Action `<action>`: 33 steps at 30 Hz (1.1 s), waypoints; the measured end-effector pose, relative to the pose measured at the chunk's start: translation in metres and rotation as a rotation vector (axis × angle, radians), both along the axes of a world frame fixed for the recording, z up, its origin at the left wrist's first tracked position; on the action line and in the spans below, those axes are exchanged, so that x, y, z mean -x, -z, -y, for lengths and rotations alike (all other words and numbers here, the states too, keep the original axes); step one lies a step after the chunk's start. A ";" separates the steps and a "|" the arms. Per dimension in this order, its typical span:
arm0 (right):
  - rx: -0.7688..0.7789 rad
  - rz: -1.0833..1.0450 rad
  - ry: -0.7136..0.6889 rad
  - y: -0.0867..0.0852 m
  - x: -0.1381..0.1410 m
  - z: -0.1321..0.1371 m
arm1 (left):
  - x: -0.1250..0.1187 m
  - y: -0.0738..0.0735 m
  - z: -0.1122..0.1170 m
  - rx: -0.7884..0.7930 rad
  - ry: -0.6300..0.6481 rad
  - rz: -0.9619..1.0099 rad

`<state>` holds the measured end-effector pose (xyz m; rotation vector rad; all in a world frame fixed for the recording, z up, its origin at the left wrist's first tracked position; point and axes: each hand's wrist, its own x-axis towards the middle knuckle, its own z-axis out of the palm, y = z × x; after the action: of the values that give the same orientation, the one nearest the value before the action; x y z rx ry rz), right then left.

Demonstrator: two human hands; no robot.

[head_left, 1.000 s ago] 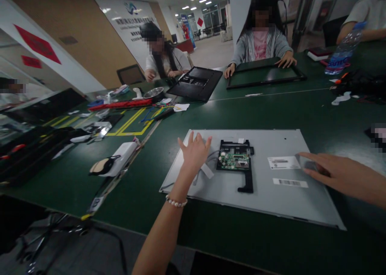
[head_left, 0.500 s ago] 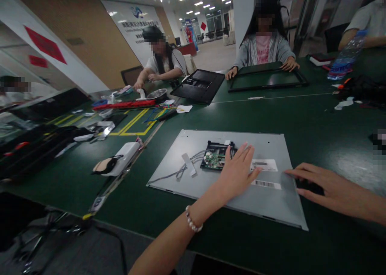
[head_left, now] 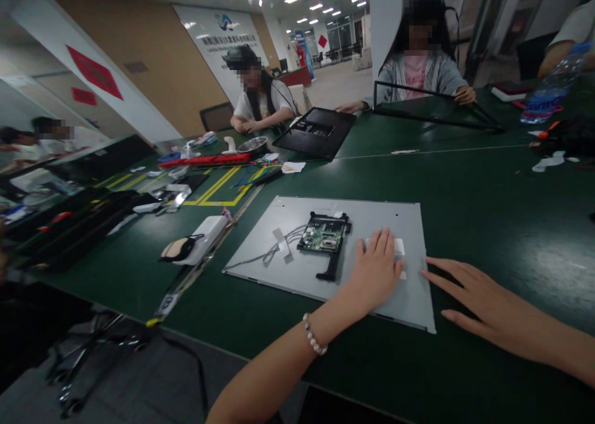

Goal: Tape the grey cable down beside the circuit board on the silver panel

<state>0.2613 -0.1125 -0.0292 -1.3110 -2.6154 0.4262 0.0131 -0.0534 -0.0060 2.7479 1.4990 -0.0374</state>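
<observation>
A grey metal display panel point(head_left: 297, 206) lies back side up on the green table in front of me. My left hand point(head_left: 379, 274) rests on its right half, palm down with fingers stretched, partly covering white labels point(head_left: 399, 247). To the left of that hand sits a green circuit board point(head_left: 320, 239) in a black plastic bracket point(head_left: 331, 266). Grey cables point(head_left: 289, 239) run from the board to the panel's left corner, held by a strip of silver tape point(head_left: 281, 244). My right hand point(head_left: 483, 297) has its fingers spread, the fingertips at the panel's right edge.
Across the table a person holds up a black frame point(head_left: 432, 111); a black rear cover point(head_left: 316, 132) lies beside it. Another person sits further left. A white box point(head_left: 198, 241), a red tool strip point(head_left: 209, 160) and a water bottle point(head_left: 555, 86) are on the table.
The panel has shifted left and turned slightly under my hands. My left hand now lies over the labels, off the circuit board. The person opposite has tilted the black frame up.
</observation>
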 end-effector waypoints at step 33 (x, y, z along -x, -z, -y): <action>0.105 -0.053 -0.196 -0.011 0.098 -0.058 | 0.063 -0.034 -0.050 -0.162 -0.300 -0.076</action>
<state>0.1634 -0.0548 -0.0180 -1.0584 -2.7200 0.6268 -0.0503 -0.0032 0.0279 2.6293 2.0020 -0.0191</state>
